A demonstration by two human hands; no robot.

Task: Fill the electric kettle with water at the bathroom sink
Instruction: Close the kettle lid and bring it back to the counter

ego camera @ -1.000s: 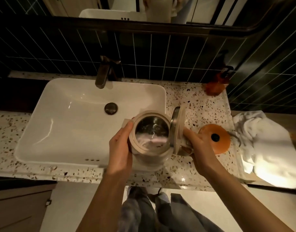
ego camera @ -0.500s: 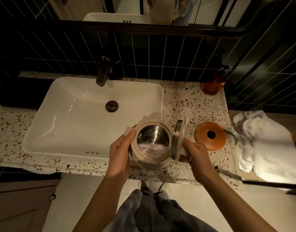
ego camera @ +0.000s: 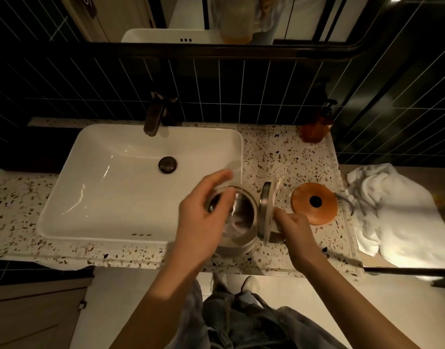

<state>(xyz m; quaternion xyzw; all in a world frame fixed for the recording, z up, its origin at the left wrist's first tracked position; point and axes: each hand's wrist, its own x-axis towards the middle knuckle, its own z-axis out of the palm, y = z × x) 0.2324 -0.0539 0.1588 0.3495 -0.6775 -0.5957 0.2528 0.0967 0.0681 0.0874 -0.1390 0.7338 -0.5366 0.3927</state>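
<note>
A cream electric kettle (ego camera: 241, 224) with a steel inside stands on the terrazzo counter, just right of the white sink (ego camera: 110, 190). Its lid (ego camera: 265, 210) is flipped up on the right side. My right hand (ego camera: 294, 229) grips the kettle's handle behind the lid. Blurred by motion, my left hand (ego camera: 204, 219) hovers over the kettle's left rim with its fingers stretched toward the basin, holding nothing. The dark faucet (ego camera: 154, 117) stands at the back of the sink, and no water runs from it.
The orange round kettle base (ego camera: 314, 204) lies on the counter (ego camera: 279, 157) right of the kettle, its cord trailing right. A crumpled white towel (ego camera: 392, 217) lies further right. An amber pump bottle (ego camera: 315, 127) stands at the back right corner. A dark drain plug (ego camera: 167, 164) sits in the basin.
My left hand has let go of the kettle's left side and swung up over its opening toward the sink. The right hand and the kettle have stayed in place.
</note>
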